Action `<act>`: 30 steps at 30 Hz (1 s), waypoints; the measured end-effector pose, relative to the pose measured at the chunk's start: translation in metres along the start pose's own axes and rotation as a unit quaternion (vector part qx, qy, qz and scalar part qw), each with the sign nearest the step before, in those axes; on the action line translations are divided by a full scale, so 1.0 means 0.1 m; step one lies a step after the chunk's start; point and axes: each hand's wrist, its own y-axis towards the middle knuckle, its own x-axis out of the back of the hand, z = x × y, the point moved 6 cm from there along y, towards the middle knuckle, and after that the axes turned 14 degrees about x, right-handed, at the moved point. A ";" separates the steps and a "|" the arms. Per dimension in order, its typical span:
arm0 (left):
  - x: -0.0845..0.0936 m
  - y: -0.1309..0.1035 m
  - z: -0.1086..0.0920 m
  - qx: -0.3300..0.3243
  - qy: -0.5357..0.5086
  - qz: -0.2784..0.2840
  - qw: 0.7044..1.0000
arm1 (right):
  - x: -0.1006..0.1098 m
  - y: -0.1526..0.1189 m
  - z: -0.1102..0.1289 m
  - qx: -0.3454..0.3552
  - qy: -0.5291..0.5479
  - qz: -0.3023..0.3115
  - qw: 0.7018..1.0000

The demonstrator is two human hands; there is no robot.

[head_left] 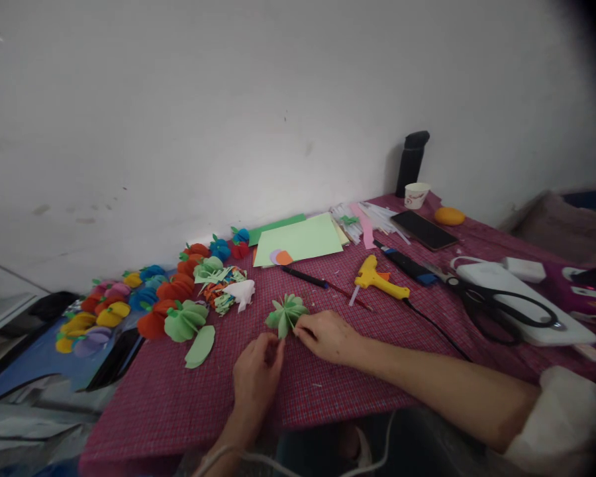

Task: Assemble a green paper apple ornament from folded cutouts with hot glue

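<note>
A light green folded-paper pumpkin (287, 314), its pleats fanned out, sits in front of me on the checked tablecloth. My right hand (330, 336) pinches its right edge between thumb and fingers. From below, my left hand (259, 371) has its thumb and fingertips closed at the pumpkin's near edge; the exact contact there is partly hidden. Left of my hands lie a stack of light green paper cut-outs (200, 347) and a finished-looking green paper pumpkin (185, 320). A yellow glue gun (377, 278) rests on the cloth beyond my right hand.
Colourful paper pumpkins (176, 288) crowd the left side beside paper scraps (223, 291). Paper sheets (300, 240), a pen (304, 277), glue sticks (385, 217), a cutter (410, 265), scissors (496, 301), a phone (424, 230), a cup (416, 195) and a black bottle (411, 164) lie or stand farther off.
</note>
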 end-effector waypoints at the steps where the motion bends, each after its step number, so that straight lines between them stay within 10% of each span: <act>1: 0.01 -0.02 -0.03 -0.017 -0.008 -0.011 1.000 | 0.00 0.00 0.00 0.000 0.004 -0.001 1.000; 8: 0.23 0.18 0.02 -0.019 -0.077 -0.097 0.992 | -0.01 0.00 0.00 0.000 0.015 -0.006 1.000; 16: 0.14 0.46 0.00 -0.070 -0.086 0.001 0.994 | -0.01 0.01 0.00 -0.007 0.031 0.000 1.000; 30: 0.25 0.52 -0.10 -0.001 -0.179 -0.009 0.984 | -0.05 0.02 -0.01 -0.006 0.078 0.007 0.997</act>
